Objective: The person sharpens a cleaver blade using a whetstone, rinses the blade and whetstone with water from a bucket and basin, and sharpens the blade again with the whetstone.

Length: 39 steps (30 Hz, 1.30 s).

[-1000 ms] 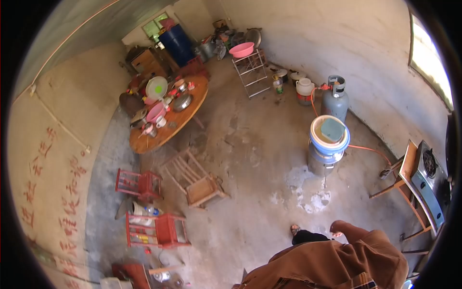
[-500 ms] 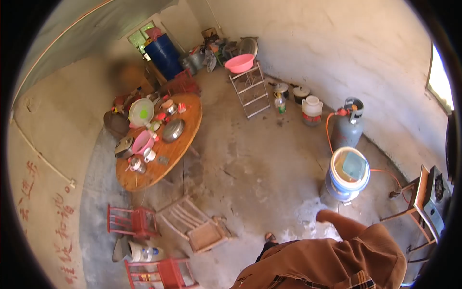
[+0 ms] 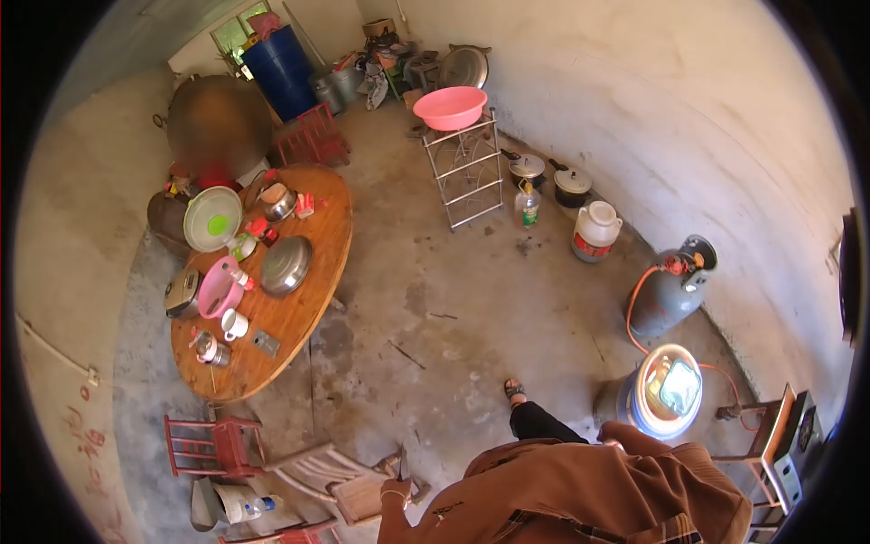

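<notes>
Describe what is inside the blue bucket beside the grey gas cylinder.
Inside the bucket, a pale bluish container shows, glinting with light. Whatever lies beneath the container is covered and cannot be seen.

you can't identify the dark sliver (image 3: 401,463) at your left hand (image 3: 396,490). the bottom edge crops one red chair (image 3: 313,533).
</notes>
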Motion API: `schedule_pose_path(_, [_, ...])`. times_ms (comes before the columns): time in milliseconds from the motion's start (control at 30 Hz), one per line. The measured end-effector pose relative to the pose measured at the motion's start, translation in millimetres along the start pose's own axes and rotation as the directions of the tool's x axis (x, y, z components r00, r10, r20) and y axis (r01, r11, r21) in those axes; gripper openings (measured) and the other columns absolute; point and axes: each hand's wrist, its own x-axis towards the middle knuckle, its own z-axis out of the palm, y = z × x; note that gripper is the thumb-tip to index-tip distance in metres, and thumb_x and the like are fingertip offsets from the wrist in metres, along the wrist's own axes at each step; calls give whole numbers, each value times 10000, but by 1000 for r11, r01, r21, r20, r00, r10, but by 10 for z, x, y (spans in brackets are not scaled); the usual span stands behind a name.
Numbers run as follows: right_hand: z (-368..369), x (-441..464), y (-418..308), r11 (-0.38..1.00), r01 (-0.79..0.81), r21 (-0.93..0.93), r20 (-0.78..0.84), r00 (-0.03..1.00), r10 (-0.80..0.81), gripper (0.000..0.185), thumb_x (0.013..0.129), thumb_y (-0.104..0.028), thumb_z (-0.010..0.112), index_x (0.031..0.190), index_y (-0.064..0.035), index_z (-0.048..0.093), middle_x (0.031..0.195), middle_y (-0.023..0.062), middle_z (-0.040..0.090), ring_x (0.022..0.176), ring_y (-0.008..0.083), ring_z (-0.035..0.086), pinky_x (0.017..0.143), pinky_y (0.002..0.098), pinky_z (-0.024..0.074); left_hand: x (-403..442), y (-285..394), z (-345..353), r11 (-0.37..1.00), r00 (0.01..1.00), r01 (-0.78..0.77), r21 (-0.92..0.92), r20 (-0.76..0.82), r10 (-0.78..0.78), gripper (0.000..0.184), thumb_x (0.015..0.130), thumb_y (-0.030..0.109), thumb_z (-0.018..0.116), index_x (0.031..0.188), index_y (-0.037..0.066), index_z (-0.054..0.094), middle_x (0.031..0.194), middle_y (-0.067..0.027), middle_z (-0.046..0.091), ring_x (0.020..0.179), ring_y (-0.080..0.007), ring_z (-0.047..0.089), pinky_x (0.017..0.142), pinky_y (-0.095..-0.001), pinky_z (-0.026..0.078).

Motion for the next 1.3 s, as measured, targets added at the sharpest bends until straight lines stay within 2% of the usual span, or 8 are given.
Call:
schedule_pose_path(67, [-763, 511, -56, 959, -221, 180, 310, 937, 158, 220, 809, -208, 541, 752, -83, 714, 741, 94, 701, 618, 201, 673, 602, 392, 540, 83, 689, -194, 999, 1000, 1, 50, 8, -2, 410, 801, 377, 623, 771, -27, 677, 682, -165, 668, 581, -265, 656, 584, -407, 532])
schedule_pose_path(267, [-3074, 832, -664, 926, 48, -374, -164, 979, -117, 233, 821, -208, 479, 775, -110, 685, 741, 146, 682, 742, 283, 674, 661, 418, 525, 427, 2148, -539, 958, 993, -42, 284, 115, 9, 379, 789, 361, 618, 805, -12, 683, 717, -163, 676, 642, -268, 662, 637, -404, 528])
schedule_pose_path(533, [-4665, 2489, -891, 859, 509, -54, -317, 807, -498, 241, 864, -227, 506, 763, -45, 628, 705, 111, 658, 599, 246, 642, 517, 374, 501, 1154, 3138, -697, 949, 979, -6, 316, 197, -59, 348, 774, 339, 610, 850, 9, 692, 764, -161, 686, 724, -273, 670, 708, -400, 522])
schedule_pose_path(700, [-5764, 1638, -1575, 888, 119, 445, -57, 993, -104, 236, 915, -251, 482, 931, -81, 645, 766, 84, 665, 547, 184, 611, 487, 332, 509, 1232, 3151, -619, 978, 951, 181, 104, 234, -201, 336, 764, 325, 606, 878, 22, 697, 793, -159, 693, 775, -276, 675, 752, -398, 518])
schedule_pose_path(833, [-6945, 1701, -1350, 276, 318, 907, -202, 904, -377, 497, 872, -353, 625, 1269, -94, 473, 995, 78, 639, 765, 183, 631, 649, 308, 539, 1091, 3676, -806, 960, 929, 277, 39, 245, -278, 356, 759, 317, 562, 968, 65, 703, 909, -171, 695, 875, -295, 674, 830, -374, 509])
schedule_pose_path(967, [-8491, 1921, -1595, 90, 379, 921, -369, 923, -114, 688, 868, -488, 600, 1311, -17, 366, 1131, 129, 570, 705, 198, 600, 638, 313, 548, 989, 4338, -1228, 979, 978, 191, -68, -75, -196, 419, 763, 337, 554, 997, 16, 686, 1014, -186, 674, 1001, -295, 643, 851, -364, 501])
schedule_pose_path(1167, [-10065, 2776, -1759, -231, 422, 877, -444, 895, -47, 949, 778, -632, 623, 1328, 54, 265, 1219, 156, 521, 803, 237, 621, 696, 318, 563, 648, 4519, -431, 627, 877, 310, -714, -39, -479, 393, 802, 382, 579, 789, -5, 647, 681, -143, 656, 474, -264, 593, 548, -383, 521])
schedule_pose_path(1300, [-10582, 3422, -1694, -231, 327, 916, -377, 900, -220, 1034, 725, -688, 631, 1333, 84, 306, 1145, 164, 548, 947, 232, 605, 760, 286, 537, 221, 4337, 752, 737, 805, 564, -373, 47, -592, 343, 766, 345, 596, 774, 12, 681, 681, -139, 658, 629, -223, 665, 620, -362, 527])
